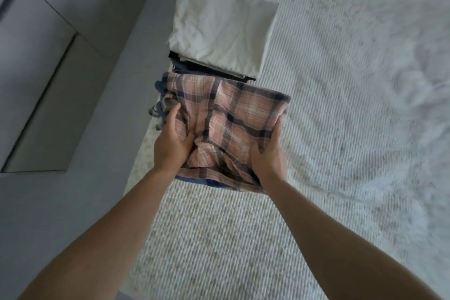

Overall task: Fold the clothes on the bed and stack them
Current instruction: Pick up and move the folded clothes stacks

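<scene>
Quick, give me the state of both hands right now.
Left hand: grips the left edge of the plaid garment.
Right hand: grips its right edge.

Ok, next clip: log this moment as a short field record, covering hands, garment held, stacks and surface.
left hand: grips the folded pink plaid flannel garment at its left edge
right hand: grips the same garment at its right edge
under garment: blue fabric shows at the near edge
far stack: folded white cloth on top of dark folded clothes
surface: white ribbed bedspread
</scene>
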